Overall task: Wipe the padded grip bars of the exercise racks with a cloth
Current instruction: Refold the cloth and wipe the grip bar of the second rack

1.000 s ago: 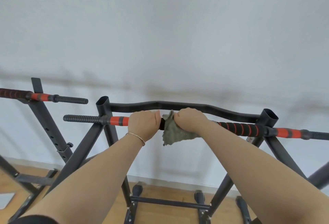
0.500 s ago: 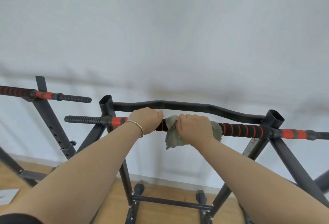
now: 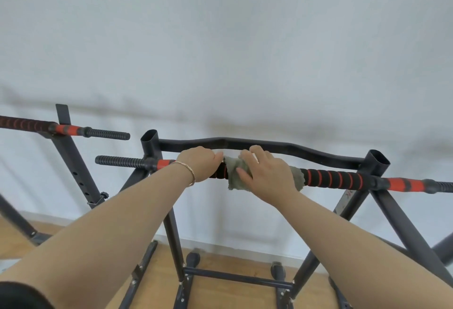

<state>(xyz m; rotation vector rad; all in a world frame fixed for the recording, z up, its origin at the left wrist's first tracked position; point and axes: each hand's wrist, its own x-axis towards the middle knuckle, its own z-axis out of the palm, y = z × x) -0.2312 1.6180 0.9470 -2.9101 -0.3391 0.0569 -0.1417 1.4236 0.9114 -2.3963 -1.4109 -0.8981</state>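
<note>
A black rack carries a padded grip bar [image 3: 335, 178] with black foam and red stripes. My left hand [image 3: 199, 163] grips this bar near its left end, beside a red sleeve. A grey-green cloth [image 3: 232, 181] is draped over the bar's middle. My right hand [image 3: 266, 173] lies on top of the cloth and holds it against the bar, fingers curved over it and pointing left. The cloth's ends show on both sides of that hand. The bar under both hands is hidden.
Behind the grip bar runs a wavy black bar [image 3: 269, 145] between two open tube posts. A second rack with its own padded bar [image 3: 27, 124] stands at the left. The white wall lies close behind. Rack legs and a crossbar [image 3: 235, 277] stand on the wooden floor.
My right hand has slid the cloth rightward along the bar, and its fingers have loosened from a tight fist. My left hand stays gripping the bar's left end.
</note>
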